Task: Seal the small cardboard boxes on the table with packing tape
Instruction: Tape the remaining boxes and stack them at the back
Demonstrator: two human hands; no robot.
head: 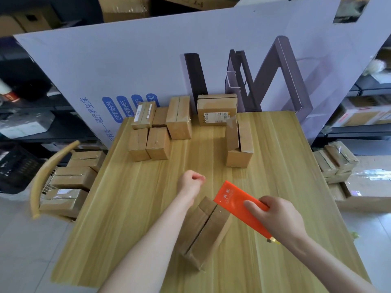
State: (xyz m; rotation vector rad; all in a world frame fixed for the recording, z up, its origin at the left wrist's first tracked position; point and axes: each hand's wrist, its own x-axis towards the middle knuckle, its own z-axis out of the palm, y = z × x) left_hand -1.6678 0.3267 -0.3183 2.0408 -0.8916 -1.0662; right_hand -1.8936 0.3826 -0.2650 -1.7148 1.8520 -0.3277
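Left hand: my left hand (191,182) hovers above the counter at about 12 o'clock from the near box. The fingers are curled tight into a fist with the thumb against the forefinger, and I can see nothing in them.
Right hand: my right hand (279,218) is at 4 o'clock. Its fingers and thumb are wrapped round the lower half of a flat orange plastic tape tool (237,203).
Tape tool: it is smooth and glossy with pale printed characters. It is tilted so its broad end points to 10 o'clock, over the far corner of the near box.
Near box: a small brown cardboard box (203,231) lies at 6 o'clock on the counter. It is matt and oblong, set at a slant. Both top flaps are folded down and meet at a dark centre seam, with small shiny glints beside it.
Open box: a brown cardboard box with raised flaps (239,144) stands at 1 o'clock.
Labelled box: a squat cardboard box with a white label (216,109) stands at 12 o'clock, against the backdrop.
Cluster: a huddle of plain small cardboard boxes (158,132) stands at 11 o'clock, touching one another.
Counter: the pale wood-grain counter (127,208) has long streaks running away from me.
Backdrop: a large lavender printed cardboard panel (127,60) stands along the far edge.
Chair: a curved wooden chair back (48,172) is at 9 o'clock, with stacked cardboard boxes (72,178) on the seat.
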